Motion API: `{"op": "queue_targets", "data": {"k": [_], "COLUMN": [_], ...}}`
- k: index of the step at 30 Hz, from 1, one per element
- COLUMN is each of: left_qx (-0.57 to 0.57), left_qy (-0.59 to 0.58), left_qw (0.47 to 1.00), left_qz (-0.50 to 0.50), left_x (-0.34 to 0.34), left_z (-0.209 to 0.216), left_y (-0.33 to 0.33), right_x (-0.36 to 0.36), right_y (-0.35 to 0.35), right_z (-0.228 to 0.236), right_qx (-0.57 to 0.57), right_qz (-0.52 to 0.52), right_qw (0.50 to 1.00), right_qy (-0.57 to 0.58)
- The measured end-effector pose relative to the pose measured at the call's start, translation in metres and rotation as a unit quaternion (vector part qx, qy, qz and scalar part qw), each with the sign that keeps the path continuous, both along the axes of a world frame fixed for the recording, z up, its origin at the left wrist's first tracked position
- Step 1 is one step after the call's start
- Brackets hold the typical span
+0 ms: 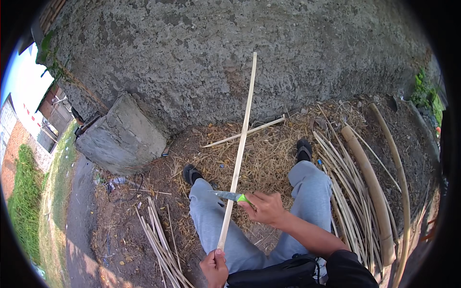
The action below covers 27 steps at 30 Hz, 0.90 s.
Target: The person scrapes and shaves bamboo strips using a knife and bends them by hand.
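Note:
A long, pale bamboo strip [244, 129] runs from my lap up and away toward the wall. My left hand [214, 268] is closed around its near end, thumb on top. In my right hand [266, 208] is a knife [229, 195] with a bright green handle, gripped in closed fingers. Its blade points left and lies across the strip, a little above my left knee. Whether the edge is biting into the strip I cannot tell.
Split strips [348, 187] lie piled to my right beside a thick bamboo pole [372, 197]. More strips [161, 245] lie at lower left. Shavings [264, 156] cover the ground between my feet. A concrete block [122, 137] stands by the rough wall [288, 57].

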<state>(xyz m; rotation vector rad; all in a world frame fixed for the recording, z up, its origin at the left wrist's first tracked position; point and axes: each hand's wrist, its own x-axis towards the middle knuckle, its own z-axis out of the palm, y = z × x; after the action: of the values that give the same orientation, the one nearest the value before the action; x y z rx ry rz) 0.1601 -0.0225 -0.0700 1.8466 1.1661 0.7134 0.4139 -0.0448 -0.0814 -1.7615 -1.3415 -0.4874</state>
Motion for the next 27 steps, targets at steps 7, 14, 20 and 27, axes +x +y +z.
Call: {"op": "queue_targets", "data": {"k": [7,14,20,27], "left_qx": [0.041,0.033,0.073,0.048], "left_qy": [0.018,0.037,0.046,0.048], "left_qw": [0.999,0.999,0.996,0.998], "left_qz": [0.007,-0.013,-0.006,0.007], "left_x": [-0.027,-0.037,-0.052,-0.049], "left_z": [0.001,0.014,0.007,0.003], "left_y": [-0.007,-0.006,-0.007,-0.005], "right_x": [0.049,0.04,0.049,0.003], "right_y": [0.011,0.009,0.013,0.01], "right_z": [0.004,0.003,-0.002,-0.011], "right_qx": [0.016,0.03,0.046,0.057], "right_qz": [-0.098,-0.092,-0.053,-0.003], "right_qw": [0.992,0.993,0.994,0.998], "right_qy": [0.072,0.064,0.088,0.033]}}
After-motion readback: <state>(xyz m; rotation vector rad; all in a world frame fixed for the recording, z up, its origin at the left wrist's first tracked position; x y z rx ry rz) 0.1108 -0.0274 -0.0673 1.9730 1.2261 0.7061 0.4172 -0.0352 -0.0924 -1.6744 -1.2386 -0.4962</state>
